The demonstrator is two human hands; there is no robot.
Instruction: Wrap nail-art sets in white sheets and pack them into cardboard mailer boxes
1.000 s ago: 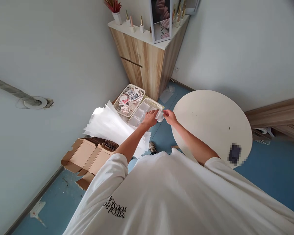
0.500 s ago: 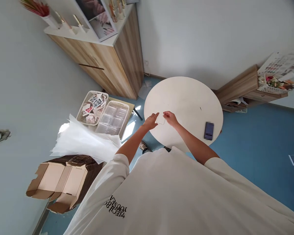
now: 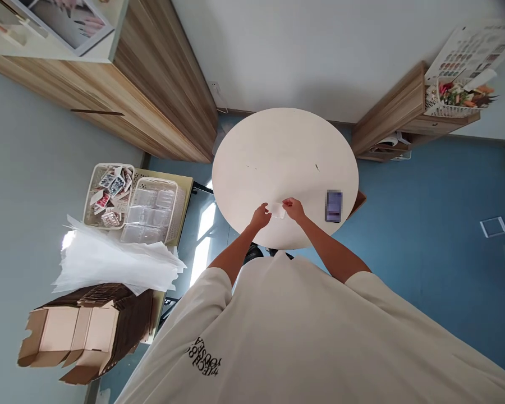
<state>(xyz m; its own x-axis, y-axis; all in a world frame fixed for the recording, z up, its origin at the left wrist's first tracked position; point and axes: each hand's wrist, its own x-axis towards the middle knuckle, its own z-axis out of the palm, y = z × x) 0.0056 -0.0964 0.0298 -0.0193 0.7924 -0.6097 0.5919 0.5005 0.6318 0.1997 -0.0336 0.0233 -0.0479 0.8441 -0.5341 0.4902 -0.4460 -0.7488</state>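
1. A small clear packet (image 3: 276, 210) is held between both hands over the near edge of the round tabletop (image 3: 278, 151). Its contents are too small to be made out.
2. The left hand (image 3: 261, 216) is closed on the packet's left edge in a pinching grip; the right hand (image 3: 293, 209) is closed on its right edge in the same way. Whether the packet touches the tabletop or hangs just above it cannot be told.
3. The step in hand is judged to be the handling of this one packet at the tabletop, perhaps its opening or flattening, with the pull shared between the two hands.
4. For the next move, a steady pinch on both edges would be called for, since the thin film is likely to slip or crumple if one side is let go too soon.
5. A phone (image 3: 334, 206) is seen lying on the tabletop just right of the right hand, apart from the packet.
6. To the left, on a low stand, two baskets are set side by side: one (image 3: 93, 196) filled with printed cards or packets, the other (image 3: 174, 216) with clear packets like the one held.
7. Nearer, a stack of white sheets (image 3: 113, 264) and a pile of flattened cardboard boxes (image 3: 79, 331) are seen, well apart from the hands.
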